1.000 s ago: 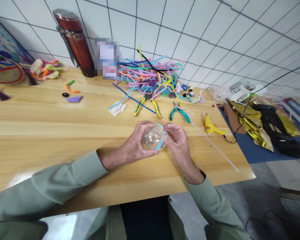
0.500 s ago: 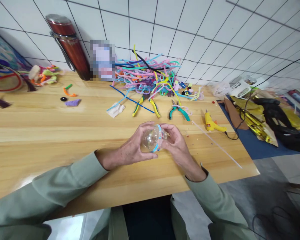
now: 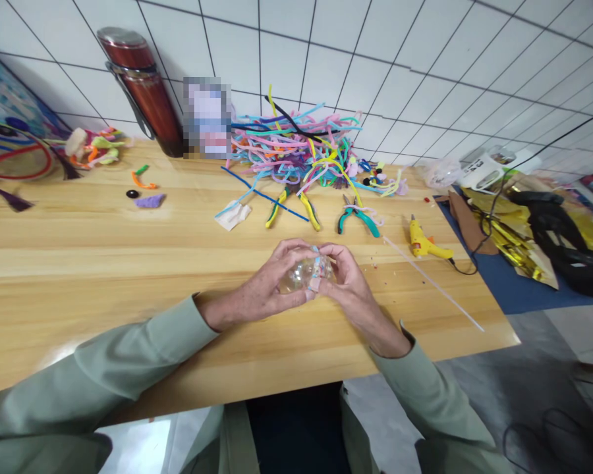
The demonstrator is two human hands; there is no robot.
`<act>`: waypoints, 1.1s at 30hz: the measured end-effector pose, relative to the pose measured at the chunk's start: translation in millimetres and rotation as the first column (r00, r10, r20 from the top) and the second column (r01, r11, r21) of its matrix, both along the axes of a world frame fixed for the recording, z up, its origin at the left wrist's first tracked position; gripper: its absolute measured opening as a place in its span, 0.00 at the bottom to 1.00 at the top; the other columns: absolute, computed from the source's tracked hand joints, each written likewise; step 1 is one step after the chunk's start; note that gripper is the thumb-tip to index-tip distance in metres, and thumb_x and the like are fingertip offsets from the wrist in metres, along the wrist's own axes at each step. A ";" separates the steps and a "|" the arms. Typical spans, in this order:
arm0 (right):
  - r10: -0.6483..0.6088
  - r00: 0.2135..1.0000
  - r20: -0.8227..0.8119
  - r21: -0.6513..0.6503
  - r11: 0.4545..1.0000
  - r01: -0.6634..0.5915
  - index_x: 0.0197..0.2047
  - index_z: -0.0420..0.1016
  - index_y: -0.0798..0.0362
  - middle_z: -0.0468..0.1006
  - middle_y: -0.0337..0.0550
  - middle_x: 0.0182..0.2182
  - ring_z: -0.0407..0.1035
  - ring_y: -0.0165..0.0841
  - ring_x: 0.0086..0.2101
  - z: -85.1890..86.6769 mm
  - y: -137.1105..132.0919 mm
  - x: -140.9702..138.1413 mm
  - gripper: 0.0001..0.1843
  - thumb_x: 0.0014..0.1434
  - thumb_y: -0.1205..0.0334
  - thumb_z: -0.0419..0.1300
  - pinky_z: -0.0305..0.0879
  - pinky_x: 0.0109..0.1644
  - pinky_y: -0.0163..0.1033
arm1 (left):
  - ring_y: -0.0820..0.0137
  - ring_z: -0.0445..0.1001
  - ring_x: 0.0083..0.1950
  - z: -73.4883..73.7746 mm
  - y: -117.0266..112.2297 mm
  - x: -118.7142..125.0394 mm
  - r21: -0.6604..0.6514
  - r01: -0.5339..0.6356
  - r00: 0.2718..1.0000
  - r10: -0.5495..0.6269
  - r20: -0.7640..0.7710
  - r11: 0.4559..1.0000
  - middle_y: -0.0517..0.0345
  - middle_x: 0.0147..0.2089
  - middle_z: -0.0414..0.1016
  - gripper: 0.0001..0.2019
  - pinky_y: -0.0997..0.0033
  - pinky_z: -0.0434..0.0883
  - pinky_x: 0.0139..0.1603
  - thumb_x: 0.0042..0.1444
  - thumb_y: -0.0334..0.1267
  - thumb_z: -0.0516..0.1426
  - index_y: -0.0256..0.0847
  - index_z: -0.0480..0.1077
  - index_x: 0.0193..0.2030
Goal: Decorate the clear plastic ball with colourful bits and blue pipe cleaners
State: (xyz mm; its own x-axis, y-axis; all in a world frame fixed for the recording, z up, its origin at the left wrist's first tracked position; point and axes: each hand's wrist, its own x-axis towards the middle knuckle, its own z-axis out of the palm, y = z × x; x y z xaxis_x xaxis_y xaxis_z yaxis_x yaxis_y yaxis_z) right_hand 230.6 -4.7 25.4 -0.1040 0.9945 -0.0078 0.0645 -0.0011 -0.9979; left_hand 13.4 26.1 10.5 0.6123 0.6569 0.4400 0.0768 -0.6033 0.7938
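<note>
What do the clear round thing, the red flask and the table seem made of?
The clear round thing: probably glossy plastic, being see-through with bright highlights; glass is possible.
The red flask: likely metal with a shiny coating, judging by sheen and silvery top.
The table: glossy wood or wood-look laminate, from its grain and reflections.

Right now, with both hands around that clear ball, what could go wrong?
The clear ball might slip from the grip of the left hand and right hand: it looks smooth.
The cord of the yellow glue gun crosses the right edge of the table; a snag could drag it.
The pale stick points toward the front corner; the right sleeve could sweep it off.
</note>
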 end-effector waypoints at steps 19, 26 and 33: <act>0.099 0.995 0.016 0.055 0.994 -0.100 0.55 0.70 0.41 0.75 0.40 0.54 0.73 0.41 0.52 5.2 -0.4 0.1 0.29 0.53 0.53 0.75 0.74 0.58 0.48 | 0.51 0.67 0.74 -1.8 0.8 -6.2 0.036 0.006 0.999 -0.004 -0.039 0.999 0.44 0.71 0.66 0.28 0.43 0.73 0.72 0.71 0.43 0.63 0.54 0.62 0.74; 0.138 0.989 0.051 0.078 0.987 -0.142 0.59 0.72 0.42 0.76 0.42 0.58 0.72 0.42 0.60 2.5 -2.8 4.5 0.31 0.55 0.50 0.76 0.71 0.66 0.49 | 0.52 0.66 0.75 -9.1 -3.9 -5.6 0.033 -0.046 0.998 0.048 -0.050 0.998 0.44 0.72 0.65 0.26 0.43 0.71 0.73 0.70 0.44 0.64 0.52 0.64 0.72; -0.226 0.857 0.462 0.352 0.934 0.057 0.63 0.77 0.39 0.82 0.43 0.61 0.74 0.47 0.62 3.0 11.6 124.8 0.21 0.67 0.52 0.67 0.67 0.70 0.62 | 0.53 0.67 0.75 -10.9 -3.7 -7.7 0.060 -0.084 0.996 0.086 -0.038 0.995 0.45 0.71 0.67 0.25 0.44 0.70 0.74 0.70 0.44 0.64 0.52 0.65 0.70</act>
